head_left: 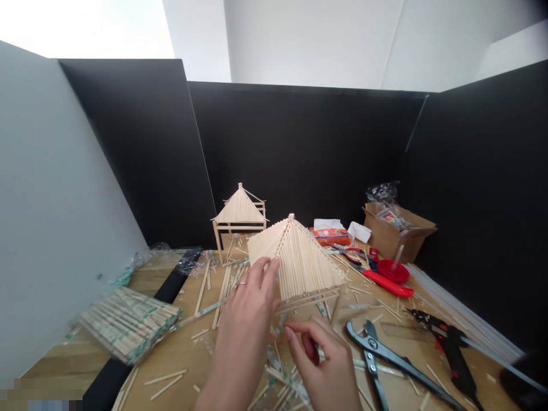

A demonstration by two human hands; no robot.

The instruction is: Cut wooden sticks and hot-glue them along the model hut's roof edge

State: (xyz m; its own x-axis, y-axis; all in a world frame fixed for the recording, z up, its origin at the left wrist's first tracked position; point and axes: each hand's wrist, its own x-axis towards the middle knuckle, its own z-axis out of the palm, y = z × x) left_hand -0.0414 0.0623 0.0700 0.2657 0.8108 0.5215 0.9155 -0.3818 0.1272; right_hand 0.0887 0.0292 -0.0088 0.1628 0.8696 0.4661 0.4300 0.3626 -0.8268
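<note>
A small pavilion model (306,262) made of pale wooden sticks stands tilted in front of me, its pitched roof covered in close rows of sticks. My left hand (250,302) grips its near left side, fingers lying on the roof and thumb by the lower edge. Below the roof's front edge is my right hand (323,359), its fingers curled and thumb close to the index fingertip; whether anything tiny is between them I cannot make out. Behind, on the left, stands a second stick pavilion (240,208), with its roof partly covered.
Wrapped chopsticks (128,319) lie at left. On the right are a cutter tool (385,354), a glue gun (449,348), red-handled pliers (387,282), a red dish (393,271) and a cardboard box (391,237). A tissue pack (331,236) sits at the back; loose sticks litter the table.
</note>
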